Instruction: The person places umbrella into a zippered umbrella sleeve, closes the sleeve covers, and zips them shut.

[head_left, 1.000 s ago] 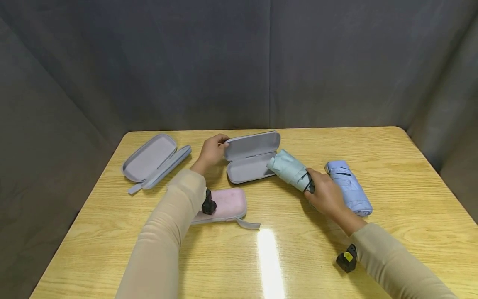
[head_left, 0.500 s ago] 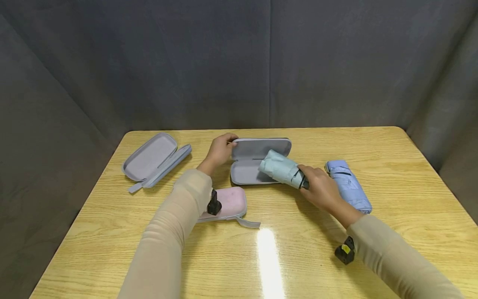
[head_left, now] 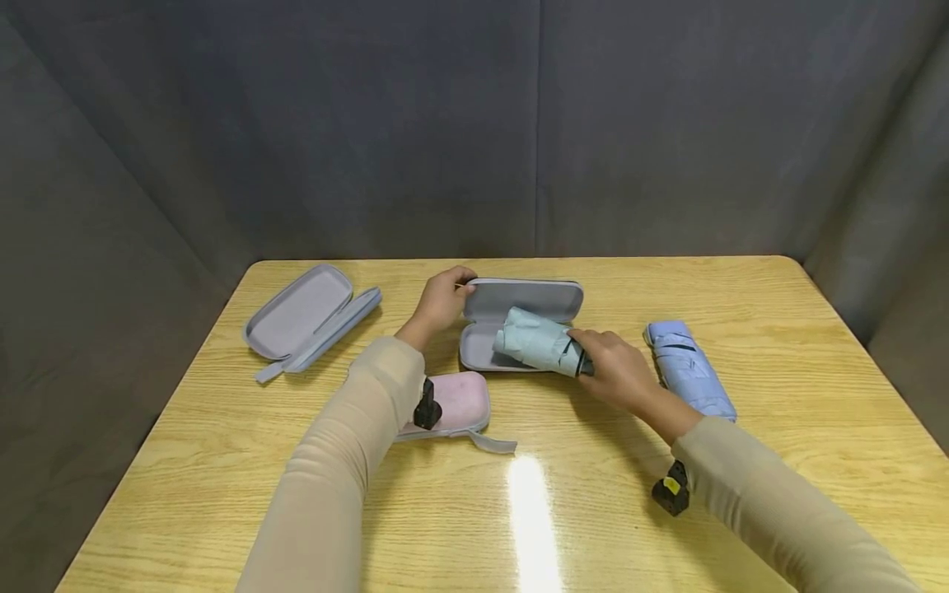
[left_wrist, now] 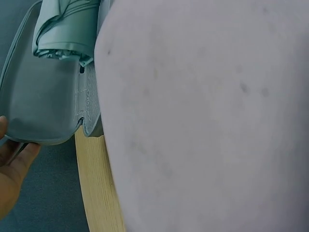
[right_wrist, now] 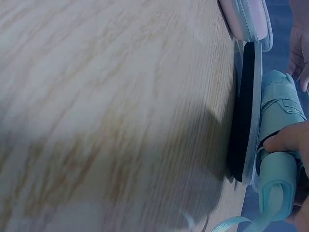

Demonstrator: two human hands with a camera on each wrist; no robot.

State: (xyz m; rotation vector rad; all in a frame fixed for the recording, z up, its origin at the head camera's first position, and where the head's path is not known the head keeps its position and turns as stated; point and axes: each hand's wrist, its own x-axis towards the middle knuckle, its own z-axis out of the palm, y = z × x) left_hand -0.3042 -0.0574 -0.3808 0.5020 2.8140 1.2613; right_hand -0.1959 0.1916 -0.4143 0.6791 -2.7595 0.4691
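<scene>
In the head view, my left hand (head_left: 442,301) pinches the left end of the raised lid of an open hard zip case (head_left: 498,296), grey inside and dark outside. The left wrist view shows the thumb and fingers (left_wrist: 23,162) on either side of its rim. My right hand (head_left: 619,372) grips the handle end of a light green folded umbrella (head_left: 535,339), whose other end lies over the case's lower half. In the right wrist view the umbrella's pale green handle (right_wrist: 277,176) and loose wrist strap show below my thumb.
A closed pink case (head_left: 461,395) with a grey pull strap lies in front, partly behind my left forearm. At the far left stands another open case (head_left: 300,313), light blue outside. A blue folded umbrella (head_left: 689,366) lies right of my right hand on the wooden table (head_left: 615,527).
My right hand has brought the green umbrella leftward and lower over the open case. My left hand has shifted the case slightly right and turned it straighter.
</scene>
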